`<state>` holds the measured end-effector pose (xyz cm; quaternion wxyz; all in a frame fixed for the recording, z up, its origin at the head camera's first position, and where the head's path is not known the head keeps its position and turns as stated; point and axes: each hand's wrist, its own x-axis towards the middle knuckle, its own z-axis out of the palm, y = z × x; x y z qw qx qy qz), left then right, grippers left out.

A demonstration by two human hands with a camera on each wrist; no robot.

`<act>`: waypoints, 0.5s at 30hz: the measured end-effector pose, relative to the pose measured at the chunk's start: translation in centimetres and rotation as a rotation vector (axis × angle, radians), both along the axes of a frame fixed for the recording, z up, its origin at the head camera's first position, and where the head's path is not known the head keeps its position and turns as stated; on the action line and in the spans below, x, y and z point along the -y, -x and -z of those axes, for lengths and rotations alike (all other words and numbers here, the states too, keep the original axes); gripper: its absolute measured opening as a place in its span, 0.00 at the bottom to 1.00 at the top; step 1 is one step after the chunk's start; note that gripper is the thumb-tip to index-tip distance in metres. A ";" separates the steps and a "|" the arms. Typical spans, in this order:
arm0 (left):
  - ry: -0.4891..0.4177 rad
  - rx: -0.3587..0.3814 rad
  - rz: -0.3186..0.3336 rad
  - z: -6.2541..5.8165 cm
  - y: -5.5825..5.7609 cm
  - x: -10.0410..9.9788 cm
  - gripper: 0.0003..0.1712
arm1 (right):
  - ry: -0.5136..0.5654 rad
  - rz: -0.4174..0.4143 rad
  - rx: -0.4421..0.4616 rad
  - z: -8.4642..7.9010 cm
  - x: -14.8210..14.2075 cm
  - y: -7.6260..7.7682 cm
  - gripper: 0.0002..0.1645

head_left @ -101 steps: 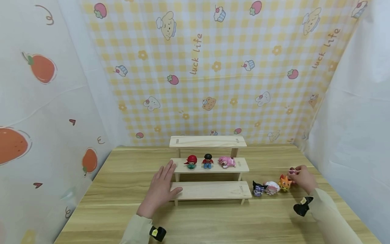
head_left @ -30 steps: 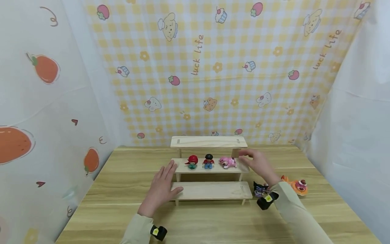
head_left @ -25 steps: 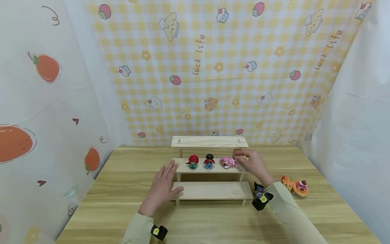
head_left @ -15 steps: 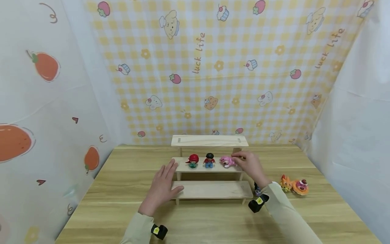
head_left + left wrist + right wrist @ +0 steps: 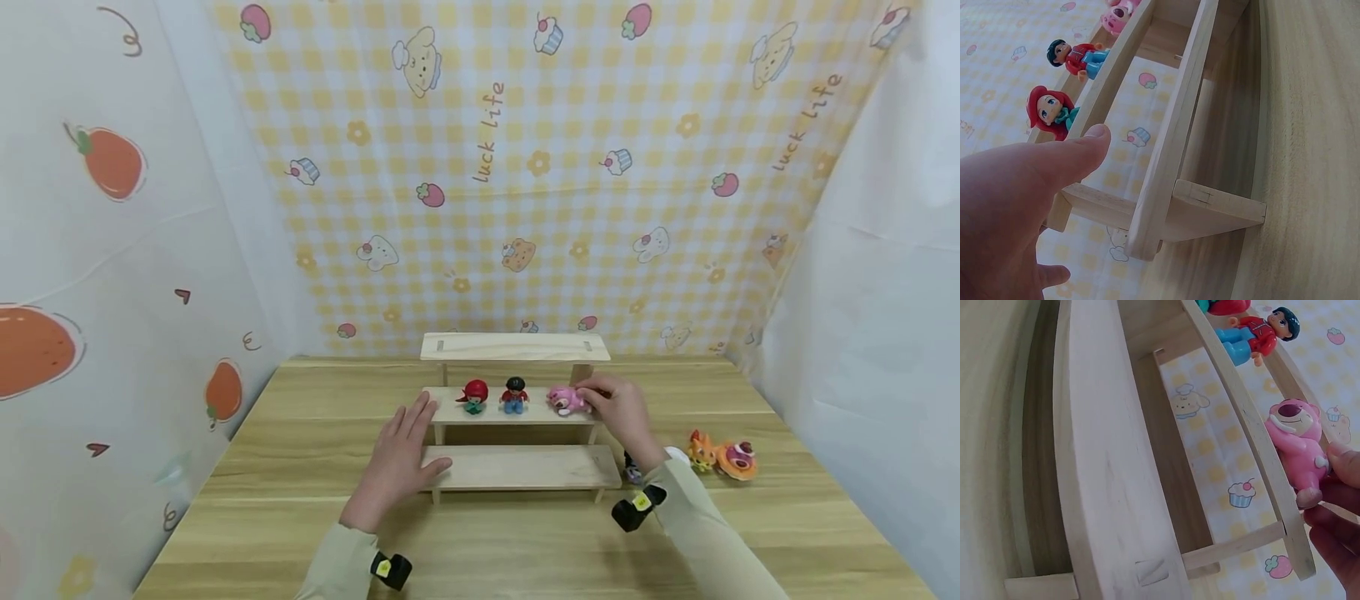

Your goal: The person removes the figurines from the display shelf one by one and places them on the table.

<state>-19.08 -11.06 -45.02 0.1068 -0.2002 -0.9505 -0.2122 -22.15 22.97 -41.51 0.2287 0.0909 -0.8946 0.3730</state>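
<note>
On the middle tier of a three-tier wooden display stand (image 5: 517, 465), my right hand (image 5: 622, 414) pinches a pink bear figurine (image 5: 1302, 456) by its lower end. The right wrist view has the bear reclining on the board, head toward the other figures. To its left stand a black-haired toy figure (image 5: 514, 397) in a red top and blue trousers, and a red-haired figure (image 5: 474, 397) with a green lower body. My left hand (image 5: 396, 460) lies at the stand's left end, fingers spread straight; its thumb (image 5: 1088, 150) shows near the red-haired figure in the left wrist view.
Right of the stand, an orange fox-like figurine (image 5: 702, 453) and a round orange-and-purple figurine (image 5: 738, 460) sit on the wooden table (image 5: 495, 542). A dark purple figurine (image 5: 632, 470) is partly hidden by my right forearm. Patterned cloth (image 5: 525, 208) hangs behind.
My right hand has left the figurines on the table, reached the middle tier and taken hold of the pink bear, which has shifted slightly right. My left hand stays in place.
</note>
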 end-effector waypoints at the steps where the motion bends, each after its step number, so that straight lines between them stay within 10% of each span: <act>1: 0.002 -0.001 0.001 0.0 0.0 -0.1 0.49 | 0.014 0.013 0.004 0.0 -0.1 -0.2 0.05; 15: -0.008 -0.018 0.015 0.6 0.1 -0.2 0.51 | 0.029 0.170 -0.023 1.3 -4.3 -5.1 0.06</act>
